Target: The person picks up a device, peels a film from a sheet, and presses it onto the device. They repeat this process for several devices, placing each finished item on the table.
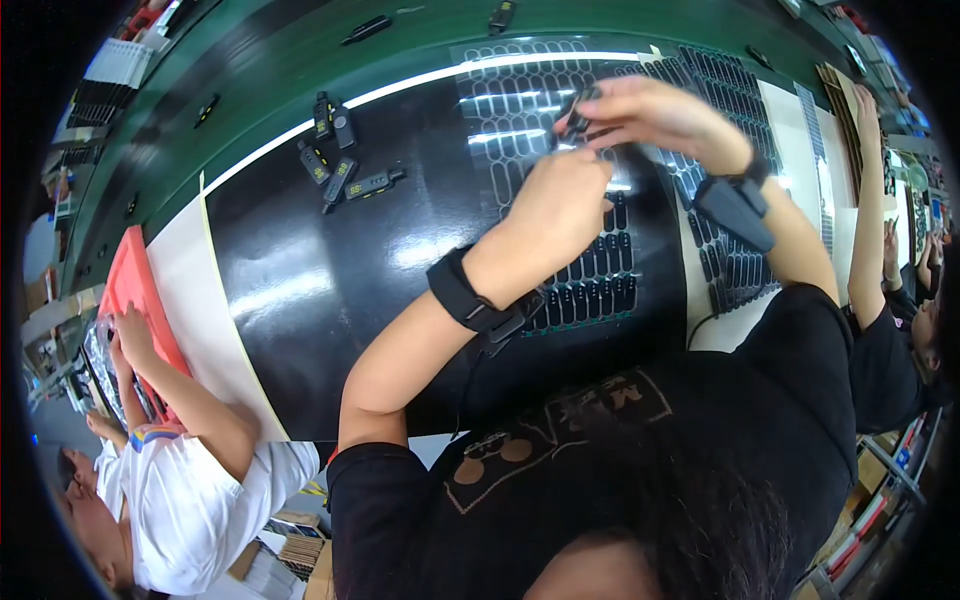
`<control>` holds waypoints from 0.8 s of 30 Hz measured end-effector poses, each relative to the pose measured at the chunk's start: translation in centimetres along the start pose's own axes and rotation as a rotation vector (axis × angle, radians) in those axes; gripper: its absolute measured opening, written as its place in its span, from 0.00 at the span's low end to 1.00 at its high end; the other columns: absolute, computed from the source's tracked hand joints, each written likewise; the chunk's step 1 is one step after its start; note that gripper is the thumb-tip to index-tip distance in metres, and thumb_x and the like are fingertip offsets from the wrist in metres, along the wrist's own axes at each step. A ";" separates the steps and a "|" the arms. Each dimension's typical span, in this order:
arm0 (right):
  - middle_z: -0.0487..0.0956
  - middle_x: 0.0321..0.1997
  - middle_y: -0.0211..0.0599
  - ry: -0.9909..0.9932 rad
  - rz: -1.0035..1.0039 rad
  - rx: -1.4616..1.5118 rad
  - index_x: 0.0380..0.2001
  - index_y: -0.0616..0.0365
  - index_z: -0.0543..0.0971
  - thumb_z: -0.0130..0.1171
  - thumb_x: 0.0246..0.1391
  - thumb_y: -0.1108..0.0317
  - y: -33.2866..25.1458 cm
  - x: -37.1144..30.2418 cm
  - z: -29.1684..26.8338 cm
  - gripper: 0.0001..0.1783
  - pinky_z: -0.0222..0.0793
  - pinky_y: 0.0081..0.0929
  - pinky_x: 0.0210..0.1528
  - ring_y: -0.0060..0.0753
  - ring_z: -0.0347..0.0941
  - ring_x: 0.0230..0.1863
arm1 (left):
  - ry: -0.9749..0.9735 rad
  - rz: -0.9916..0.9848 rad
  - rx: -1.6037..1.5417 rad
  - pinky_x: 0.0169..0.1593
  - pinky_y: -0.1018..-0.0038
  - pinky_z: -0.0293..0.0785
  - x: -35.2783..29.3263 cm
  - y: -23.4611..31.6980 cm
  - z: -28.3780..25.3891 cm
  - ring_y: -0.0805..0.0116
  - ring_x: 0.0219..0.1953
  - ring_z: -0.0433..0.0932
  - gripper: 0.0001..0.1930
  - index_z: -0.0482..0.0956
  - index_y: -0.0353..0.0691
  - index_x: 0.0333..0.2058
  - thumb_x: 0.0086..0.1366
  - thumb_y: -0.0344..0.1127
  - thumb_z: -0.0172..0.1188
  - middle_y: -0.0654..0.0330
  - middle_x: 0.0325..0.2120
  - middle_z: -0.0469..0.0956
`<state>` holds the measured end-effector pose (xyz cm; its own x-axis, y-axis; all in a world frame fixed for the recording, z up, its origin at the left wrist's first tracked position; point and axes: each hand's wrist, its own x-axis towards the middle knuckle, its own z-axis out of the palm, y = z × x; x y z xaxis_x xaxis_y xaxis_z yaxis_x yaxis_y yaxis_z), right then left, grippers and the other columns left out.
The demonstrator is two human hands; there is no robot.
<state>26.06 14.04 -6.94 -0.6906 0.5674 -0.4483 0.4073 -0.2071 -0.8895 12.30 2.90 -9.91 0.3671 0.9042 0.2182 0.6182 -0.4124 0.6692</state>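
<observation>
My right hand pinches a small black device above the far right part of the black mat. Just below it, my left hand is closed, its fingertips close to the device; what they pinch, if anything, is hidden. Under both hands lies a clear sheet with rows of oval outlines, mostly bare in its far part. Black oval stickers fill rows of its near part, partly behind my left hand. Each wrist wears a black strap with a module.
Several small black devices with yellow marks lie at the mat's far left. More devices sit on the green surface beyond. Another sticker sheet lies at right. A red tray and a white-sleeved co-worker are left; another person's arm is right.
</observation>
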 end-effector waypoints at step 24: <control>0.72 0.34 0.39 0.356 -0.844 -0.235 0.34 0.70 0.70 0.59 0.34 0.86 -8.9 -3.8 8.0 0.18 0.71 0.19 0.37 0.27 0.72 0.34 | 0.709 -0.192 -1.003 0.36 0.84 0.59 -2.3 5.1 -13.5 0.77 0.27 0.66 0.28 0.58 0.26 0.49 0.46 0.21 0.54 0.65 0.19 0.68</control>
<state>20.30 7.31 1.95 -0.6050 0.6743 0.4234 -0.0072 0.5271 -0.8498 5.18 0.22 2.61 -0.3202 0.9295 0.1831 -0.2983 -0.2824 0.9117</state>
